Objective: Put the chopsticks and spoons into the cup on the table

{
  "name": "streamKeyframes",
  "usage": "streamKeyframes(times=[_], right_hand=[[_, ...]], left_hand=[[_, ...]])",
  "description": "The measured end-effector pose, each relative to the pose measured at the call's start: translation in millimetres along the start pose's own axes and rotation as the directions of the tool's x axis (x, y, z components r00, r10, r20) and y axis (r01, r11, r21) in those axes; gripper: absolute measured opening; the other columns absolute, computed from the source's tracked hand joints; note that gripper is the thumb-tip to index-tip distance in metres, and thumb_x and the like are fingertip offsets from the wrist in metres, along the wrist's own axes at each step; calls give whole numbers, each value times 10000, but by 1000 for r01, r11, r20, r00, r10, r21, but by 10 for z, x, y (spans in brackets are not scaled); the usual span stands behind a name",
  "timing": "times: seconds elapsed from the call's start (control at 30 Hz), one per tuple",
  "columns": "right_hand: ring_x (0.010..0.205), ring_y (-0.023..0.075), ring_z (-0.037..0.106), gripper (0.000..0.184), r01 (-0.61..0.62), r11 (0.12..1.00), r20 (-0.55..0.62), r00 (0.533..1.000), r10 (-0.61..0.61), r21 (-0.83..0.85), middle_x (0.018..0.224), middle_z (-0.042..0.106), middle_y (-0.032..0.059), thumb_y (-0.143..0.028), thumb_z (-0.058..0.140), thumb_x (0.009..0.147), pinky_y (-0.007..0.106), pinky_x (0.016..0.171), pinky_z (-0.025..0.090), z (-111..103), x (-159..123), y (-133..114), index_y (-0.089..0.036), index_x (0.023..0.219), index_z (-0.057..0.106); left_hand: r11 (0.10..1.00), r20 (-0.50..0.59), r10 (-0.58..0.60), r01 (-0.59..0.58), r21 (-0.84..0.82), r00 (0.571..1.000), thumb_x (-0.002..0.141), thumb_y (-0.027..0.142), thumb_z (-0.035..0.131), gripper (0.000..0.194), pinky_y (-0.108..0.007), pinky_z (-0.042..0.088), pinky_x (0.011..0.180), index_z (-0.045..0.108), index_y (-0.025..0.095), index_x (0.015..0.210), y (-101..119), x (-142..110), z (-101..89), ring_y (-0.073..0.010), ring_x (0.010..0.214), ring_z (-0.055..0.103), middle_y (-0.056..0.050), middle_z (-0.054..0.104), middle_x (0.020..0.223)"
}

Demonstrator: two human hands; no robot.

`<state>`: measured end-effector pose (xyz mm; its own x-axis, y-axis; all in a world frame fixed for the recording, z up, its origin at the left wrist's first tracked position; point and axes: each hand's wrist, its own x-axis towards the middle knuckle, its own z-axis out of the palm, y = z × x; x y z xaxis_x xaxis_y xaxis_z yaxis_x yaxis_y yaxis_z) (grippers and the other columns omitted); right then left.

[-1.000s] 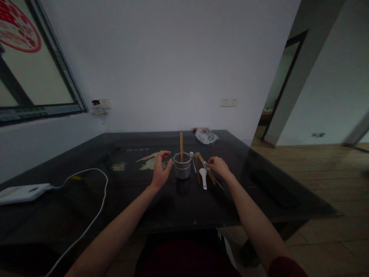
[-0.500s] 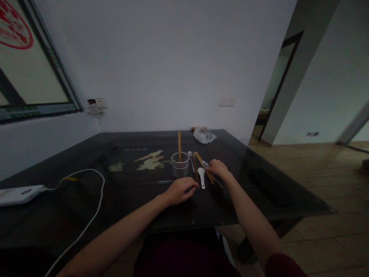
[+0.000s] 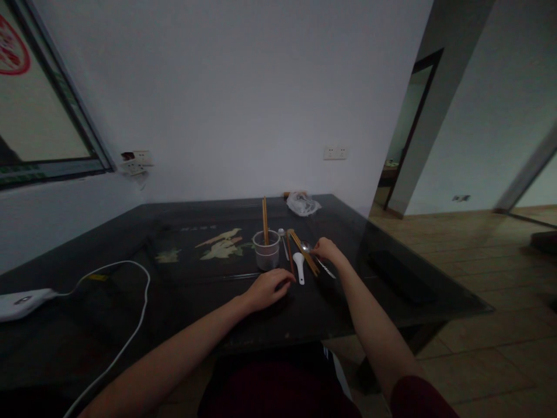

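Observation:
My right hand [image 3: 327,249] is closed in a pinch on a metal spoon [image 3: 306,247]; its bowl shows left of the fingertips and its patterned handle points toward me. Left of it lie wooden chopsticks [image 3: 306,254]. A white soup spoon [image 3: 299,267] rests beside them, along with a brown wooden stick [image 3: 290,252] and a smaller spoon with a pale bowl [image 3: 282,233]. My left hand [image 3: 270,288] rests on the table, loosely curved and open, its fingertips near the stick's lower end. Behind it stands a clear cup [image 3: 267,255] with upright chopsticks [image 3: 265,220] inside.
The dark table [image 3: 209,325] meets the wall at the back. A crumpled plastic bag [image 3: 302,204] lies near the wall. A dark flat object [image 3: 402,276] is at the right. To the left, a white device [image 3: 26,303] trails a white cable [image 3: 141,319].
The view has turned slightly right, so everything sits further left. My right hand and the metal spoon have shifted slightly against the chopsticks. My left hand stays resting by the cup.

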<state>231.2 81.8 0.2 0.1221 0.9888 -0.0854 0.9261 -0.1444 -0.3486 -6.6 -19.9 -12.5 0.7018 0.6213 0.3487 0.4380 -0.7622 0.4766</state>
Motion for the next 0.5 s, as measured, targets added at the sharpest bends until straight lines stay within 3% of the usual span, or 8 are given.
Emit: streamKeyframes(times=[0.27, 0.37, 0.5], right_hand=[[694, 176, 682, 179, -46, 998, 38, 998, 44, 32, 719, 709, 108, -282, 644, 771, 203, 607, 466, -19, 18, 65, -112, 794, 695], [715, 179, 685, 179, -57, 998, 37, 998, 56, 30, 725, 710, 108, -279, 640, 774, 205, 621, 471, -22, 36, 80, -114, 819, 695], [781, 197, 689, 198, -64, 998, 20, 998, 63, 12, 780, 715, 128, -285, 630, 780, 223, 661, 479, -2, 58, 92, -116, 859, 693]], left_hand=[[983, 25, -183, 184, -20, 983, 808, 166, 453, 330, -247, 465, 698, 483, 191, 1136, -11, 150, 44, -143, 771, 597, -36, 630, 911], [955, 43, -278, 271, 125, 960, 823, 224, 466, 282, -271, 471, 682, 486, 191, 1103, 11, 284, 46, -175, 768, 625, -54, 645, 894], [828, -15, -426, 396, 396, 905, 850, 302, 442, 310, -364, 493, 688, 466, 148, 1118, 78, 473, 106, -281, 823, 655, -136, 661, 917]])
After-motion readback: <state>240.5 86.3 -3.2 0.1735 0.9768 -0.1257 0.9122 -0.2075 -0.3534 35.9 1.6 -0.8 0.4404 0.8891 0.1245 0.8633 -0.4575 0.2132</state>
